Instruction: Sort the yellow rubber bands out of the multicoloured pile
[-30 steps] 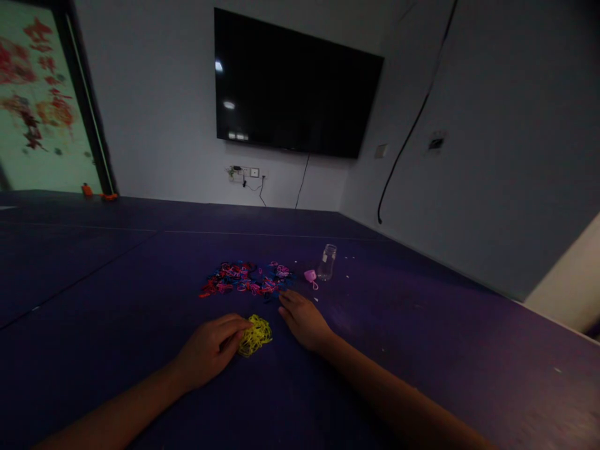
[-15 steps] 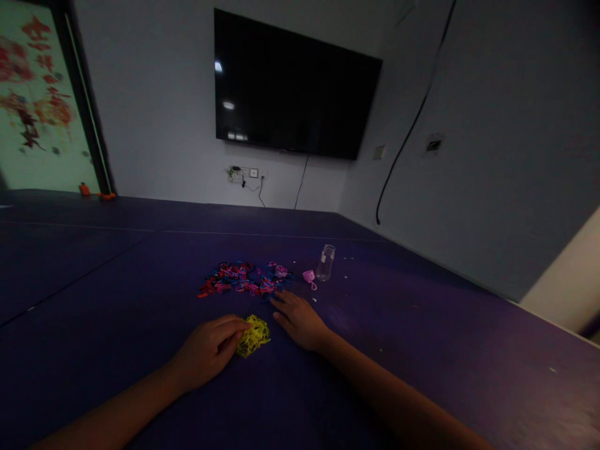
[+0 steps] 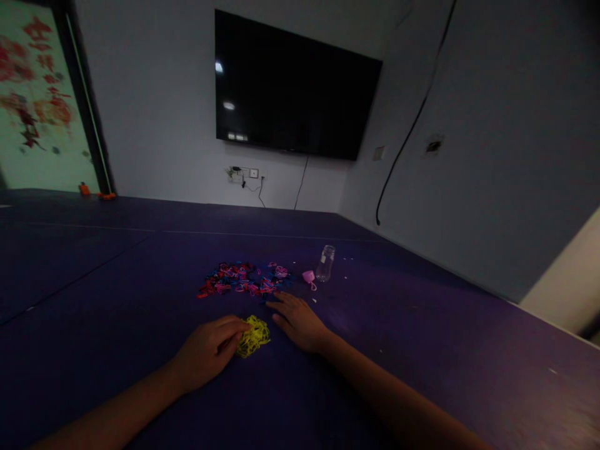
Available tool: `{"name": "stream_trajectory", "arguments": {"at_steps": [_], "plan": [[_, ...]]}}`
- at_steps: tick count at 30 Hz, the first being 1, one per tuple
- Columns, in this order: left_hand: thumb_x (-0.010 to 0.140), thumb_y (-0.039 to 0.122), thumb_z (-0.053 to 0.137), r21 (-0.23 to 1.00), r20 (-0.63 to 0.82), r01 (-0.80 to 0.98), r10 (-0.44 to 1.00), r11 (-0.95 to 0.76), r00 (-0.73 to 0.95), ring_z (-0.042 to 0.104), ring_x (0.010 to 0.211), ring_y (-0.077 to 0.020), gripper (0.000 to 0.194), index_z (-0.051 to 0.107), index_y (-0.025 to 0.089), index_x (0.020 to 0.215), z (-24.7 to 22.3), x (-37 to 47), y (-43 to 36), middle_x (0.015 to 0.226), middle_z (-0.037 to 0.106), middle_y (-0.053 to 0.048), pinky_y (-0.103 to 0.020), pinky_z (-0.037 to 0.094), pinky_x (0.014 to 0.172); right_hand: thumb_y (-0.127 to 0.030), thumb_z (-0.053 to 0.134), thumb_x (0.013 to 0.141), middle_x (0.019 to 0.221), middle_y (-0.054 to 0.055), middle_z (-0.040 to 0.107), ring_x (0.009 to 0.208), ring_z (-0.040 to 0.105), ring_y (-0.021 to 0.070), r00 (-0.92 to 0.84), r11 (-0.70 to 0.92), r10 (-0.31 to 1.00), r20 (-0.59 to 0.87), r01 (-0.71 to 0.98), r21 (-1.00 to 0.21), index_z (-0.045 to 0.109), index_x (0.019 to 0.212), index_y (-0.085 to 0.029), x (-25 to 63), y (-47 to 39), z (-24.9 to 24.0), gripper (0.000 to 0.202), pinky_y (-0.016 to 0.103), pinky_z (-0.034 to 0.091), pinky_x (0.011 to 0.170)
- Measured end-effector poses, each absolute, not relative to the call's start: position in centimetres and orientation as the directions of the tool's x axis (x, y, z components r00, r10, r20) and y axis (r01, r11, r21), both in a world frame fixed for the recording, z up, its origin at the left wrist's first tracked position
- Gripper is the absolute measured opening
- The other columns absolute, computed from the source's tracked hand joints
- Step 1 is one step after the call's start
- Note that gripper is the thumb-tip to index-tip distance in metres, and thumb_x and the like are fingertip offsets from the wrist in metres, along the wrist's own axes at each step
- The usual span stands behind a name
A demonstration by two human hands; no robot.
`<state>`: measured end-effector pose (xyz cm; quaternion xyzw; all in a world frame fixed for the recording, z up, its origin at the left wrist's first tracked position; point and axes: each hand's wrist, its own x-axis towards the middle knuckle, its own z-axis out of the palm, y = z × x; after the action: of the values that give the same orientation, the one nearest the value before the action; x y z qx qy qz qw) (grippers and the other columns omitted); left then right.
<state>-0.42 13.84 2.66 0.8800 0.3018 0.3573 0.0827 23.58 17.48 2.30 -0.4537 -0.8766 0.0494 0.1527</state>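
A small heap of yellow rubber bands (image 3: 255,337) lies on the purple floor in front of me. My left hand (image 3: 213,347) is closed at its left edge, thumb and fingertips pinched together on the bands. To the right, my right hand (image 3: 297,320) is open with its fingers stretched forward and apart. Its fingertips touch the near right edge of a wider, mixed pile of red, pink, blue and dark rubber bands (image 3: 239,279). Nothing shows in the right hand.
Beyond the right hand, a clear bottle (image 3: 325,264) stands without a lid, and a pink cap with a loop (image 3: 308,277) lies beside it. Small white scraps dot the purple floor (image 3: 398,325). A large television (image 3: 295,87) hangs on the far wall, with a dangling black cable (image 3: 407,139) at right.
The right hand's fingers have shifted slightly left along the edge of the mixed pile. My left hand stays at the yellow bands.
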Motion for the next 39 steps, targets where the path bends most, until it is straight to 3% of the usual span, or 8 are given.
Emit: {"name": "stream_trajectory", "arguments": {"at_steps": [6, 23, 39], "plan": [[0.086, 0.017, 0.04, 0.37, 0.575, 0.47, 0.595, -0.801, 0.561, 0.064, 0.08, -0.0136, 0.029, 0.064, 0.02, 0.103, 2.95, -0.31, 13.59, 0.091, 0.068, -0.005, -0.024, 0.053, 0.07, -0.04, 0.031, 0.094, 0.142, 0.008, 0.035, 0.131, 0.031, 0.0238, -0.542, 0.58, 0.813, 0.212, 0.787, -0.211, 0.045, 0.132, -0.025, 23.53, 17.51, 2.29, 0.043, 0.043, 0.026, 0.105], [0.086, 0.017, 0.04, 0.371, 0.573, 0.474, 0.598, -0.799, 0.561, 0.065, 0.078, -0.0134, 0.029, 0.065, 0.019, 0.101, 2.99, -0.25, 13.59, 0.089, 0.068, -0.005, -0.023, 0.052, 0.069, -0.039, 0.027, 0.094, 0.141, 0.012, 0.036, 0.132, 0.029, 0.0229, -0.537, 0.574, 0.817, 0.208, 0.793, -0.204, 0.04, 0.134, -0.013, 23.46, 17.76, 2.31, 0.05, 0.04, 0.025, 0.106], [0.087, 0.018, 0.041, 0.375, 0.557, 0.481, 0.607, -0.793, 0.566, 0.064, 0.079, -0.0134, 0.028, 0.064, 0.021, 0.102, 2.8, -0.35, 13.67, 0.091, 0.068, -0.004, -0.023, 0.052, 0.071, -0.04, 0.025, 0.095, 0.142, 0.008, 0.036, 0.13, 0.032, 0.0221, -0.546, 0.583, 0.811, 0.211, 0.787, -0.201, 0.043, 0.133, -0.024, 23.65, 17.67, 2.19, 0.045, 0.041, 0.027, 0.105]]}}
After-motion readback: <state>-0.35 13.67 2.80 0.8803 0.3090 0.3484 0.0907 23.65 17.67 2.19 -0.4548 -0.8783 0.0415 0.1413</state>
